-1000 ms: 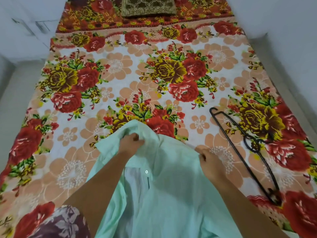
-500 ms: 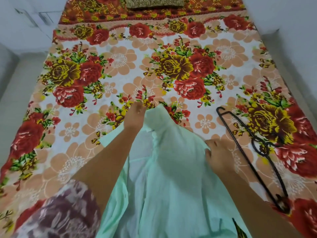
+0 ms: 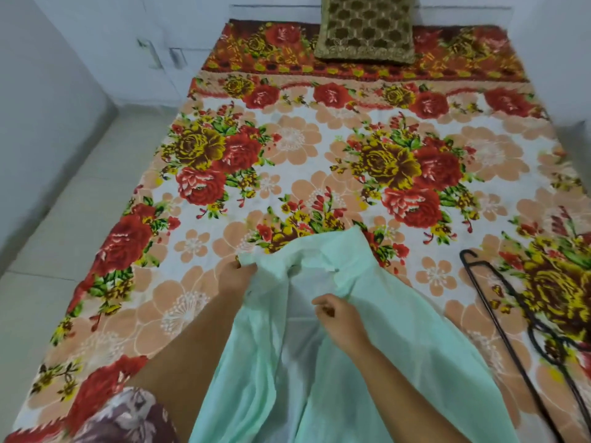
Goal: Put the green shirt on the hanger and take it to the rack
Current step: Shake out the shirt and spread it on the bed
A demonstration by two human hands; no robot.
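The pale green shirt [image 3: 377, 340] lies on the flowered bed, collar end pointing away from me, its front open and the white inside showing. My left hand [image 3: 235, 278] pinches the shirt's left collar edge. My right hand [image 3: 339, 318] is closed on the fabric near the middle of the open front, just below the collar. The black hanger [image 3: 499, 311] lies flat on the bedspread to the right of the shirt, untouched by either hand, its lower part running out of view at the bottom right.
The flowered bedspread [image 3: 319, 161] covers the whole bed. A brown patterned cushion [image 3: 364, 30] sits at the head. Pale floor [image 3: 80, 219] runs along the bed's left side below white walls. No rack is in view.
My left hand slid from the collar's top out to its left edge. My right hand moved from the shirt's right side to the middle of the open front. The view tilted up.
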